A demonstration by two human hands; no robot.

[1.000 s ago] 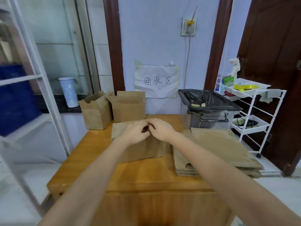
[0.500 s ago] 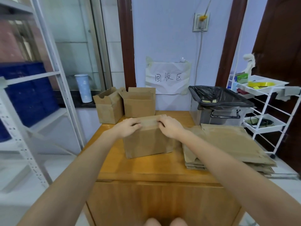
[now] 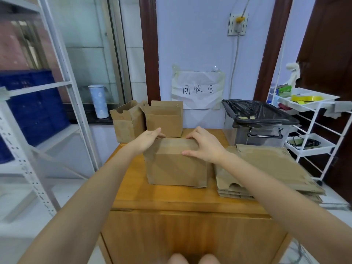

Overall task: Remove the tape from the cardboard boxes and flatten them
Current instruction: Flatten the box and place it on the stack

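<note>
Now two open boxes (image 3: 148, 119) stand behind, flattened stack (image 3: 266, 168) right; left hand (image 3: 146, 140) and right hand (image 3: 204, 145), earlier together, grip the standing box's (image 3: 176, 164) top corners

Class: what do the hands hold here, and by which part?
Both hold the closed cardboard box: left hand at its top left corner, right hand over its top right edge.
</note>
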